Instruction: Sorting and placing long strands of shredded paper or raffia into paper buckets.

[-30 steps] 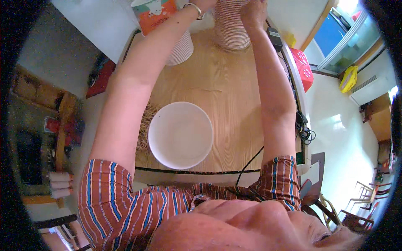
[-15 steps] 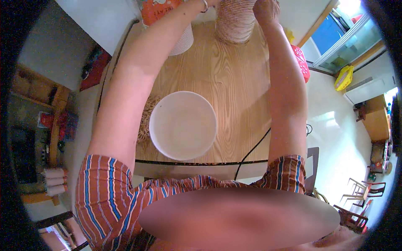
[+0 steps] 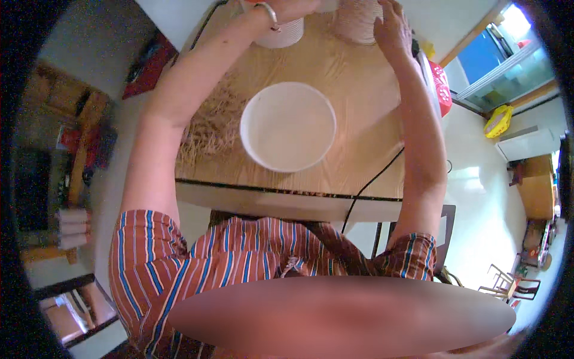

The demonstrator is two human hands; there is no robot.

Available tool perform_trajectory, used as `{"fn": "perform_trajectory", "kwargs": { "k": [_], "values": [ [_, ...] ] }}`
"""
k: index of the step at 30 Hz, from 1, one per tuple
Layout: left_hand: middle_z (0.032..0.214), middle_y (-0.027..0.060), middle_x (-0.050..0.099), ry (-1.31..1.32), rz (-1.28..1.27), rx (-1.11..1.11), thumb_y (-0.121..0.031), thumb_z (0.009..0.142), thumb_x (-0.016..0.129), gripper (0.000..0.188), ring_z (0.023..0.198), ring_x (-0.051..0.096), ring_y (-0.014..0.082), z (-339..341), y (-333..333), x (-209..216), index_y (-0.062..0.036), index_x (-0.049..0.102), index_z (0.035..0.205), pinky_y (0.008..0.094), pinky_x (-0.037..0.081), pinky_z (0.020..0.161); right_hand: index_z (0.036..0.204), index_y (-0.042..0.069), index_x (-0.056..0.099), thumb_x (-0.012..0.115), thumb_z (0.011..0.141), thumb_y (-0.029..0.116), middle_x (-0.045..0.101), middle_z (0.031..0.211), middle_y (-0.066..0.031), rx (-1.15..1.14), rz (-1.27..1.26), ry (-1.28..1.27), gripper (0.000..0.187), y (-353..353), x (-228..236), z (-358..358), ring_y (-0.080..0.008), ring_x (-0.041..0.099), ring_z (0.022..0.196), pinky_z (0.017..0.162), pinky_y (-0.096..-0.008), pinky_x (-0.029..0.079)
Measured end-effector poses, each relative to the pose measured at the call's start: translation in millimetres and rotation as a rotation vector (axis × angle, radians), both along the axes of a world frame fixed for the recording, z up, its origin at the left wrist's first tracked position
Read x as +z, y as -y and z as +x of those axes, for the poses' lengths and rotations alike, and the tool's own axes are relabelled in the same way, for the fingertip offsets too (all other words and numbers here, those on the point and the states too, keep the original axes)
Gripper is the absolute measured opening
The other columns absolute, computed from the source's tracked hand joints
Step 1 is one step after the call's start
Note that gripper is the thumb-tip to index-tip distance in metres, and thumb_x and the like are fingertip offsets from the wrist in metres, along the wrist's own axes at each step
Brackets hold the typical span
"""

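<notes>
A white round tub (image 3: 289,127), seen from above, stands on the wood-grain table. Beyond it, near the upper edge, are two tall ribbed stacks that look like nested bowls or tubs: a whitish left stack (image 3: 283,35) and a browner right stack (image 3: 354,25). My left hand (image 3: 297,8), with a bracelet at the wrist, reaches between them; its fingers are blurred and partly cut off. Beside the right stack, my right hand (image 3: 394,33) has its fingers apart, at or against the stack's side. Thin brown strands (image 3: 215,125) lie left of the tub.
A black cable (image 3: 379,175) runs over the table's near edge (image 3: 287,192). Past my right forearm is a red patterned item (image 3: 441,90). Farther right, a yellow bag (image 3: 498,121) and wooden chairs (image 3: 508,286) stand in the room.
The view has shifted, so the table and tub appear higher and farther right. My right hand has moved lower along the right stack, its fingers now more spread. The tub stays on the table.
</notes>
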State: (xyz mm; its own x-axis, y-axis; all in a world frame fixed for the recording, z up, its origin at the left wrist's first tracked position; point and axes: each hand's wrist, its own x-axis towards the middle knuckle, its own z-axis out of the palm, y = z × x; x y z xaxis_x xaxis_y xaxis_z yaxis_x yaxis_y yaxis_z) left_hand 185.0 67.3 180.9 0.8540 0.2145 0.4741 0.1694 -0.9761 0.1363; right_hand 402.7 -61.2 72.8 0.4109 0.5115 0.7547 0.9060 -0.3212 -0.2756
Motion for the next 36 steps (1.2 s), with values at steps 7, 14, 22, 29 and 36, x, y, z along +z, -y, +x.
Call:
{"fn": "perform_trajectory", "kwargs": {
  "k": [7,14,22,29,36],
  "values": [
    [0.119,0.0094,0.06,0.12,-0.52,-0.202,-0.003,0.089,0.058,0.033,0.109,0.059,0.0197,-82,-65,-103,-0.0023,0.057,0.122,0.0339,0.049,0.091,0.11,0.001,0.059,0.06,0.079,-0.001,0.056,0.118,-0.0191,0.349,-0.022,-0.026,0.032,6,0,-65,-0.0365,0.055,0.112,0.096,-0.0393,0.044],
    [0.113,0.0097,0.068,0.078,-0.329,0.079,-0.012,0.093,0.061,0.023,0.108,0.063,0.0242,-196,-94,-181,-0.0042,0.065,0.114,0.0348,0.047,0.096,0.114,0.003,0.063,0.065,0.087,0.01,0.064,0.115,-0.0144,0.444,-0.032,0.056,0.028,42,7,-132,-0.0296,0.062,0.106,0.091,-0.0357,0.048],
    [0.098,0.0083,0.065,0.094,-0.169,0.178,-0.012,0.086,0.065,0.011,0.096,0.06,0.0283,-228,-67,-216,-0.0074,0.068,0.096,0.0373,0.048,0.087,0.109,0.003,0.064,0.065,0.086,0.005,0.061,0.115,-0.0139,0.617,-0.361,-0.193,0.023,73,-13,-194,-0.0319,0.058,0.11,0.094,-0.039,0.046],
    [0.09,0.0055,0.059,0.091,0.148,0.044,-0.011,0.081,0.066,0.011,0.095,0.057,0.0273,-194,-67,-223,-0.0088,0.067,0.091,0.0381,0.05,0.083,0.11,0.005,0.061,0.066,0.086,0.011,0.059,0.113,-0.0124,0.605,-0.442,0.011,0.025,77,-32,-211,-0.0341,0.056,0.106,0.091,-0.0421,0.045],
    [0.094,0.0057,0.059,0.041,0.166,0.045,-0.013,0.083,0.065,0.011,0.099,0.056,0.0281,-175,-103,-229,-0.0106,0.067,0.093,0.0375,0.049,0.086,0.109,0.005,0.062,0.064,0.085,0.008,0.06,0.114,-0.0119,0.559,-0.396,-0.084,0.025,79,-31,-221,-0.0336,0.055,0.11,0.093,-0.0429,0.045]
  ]
}}
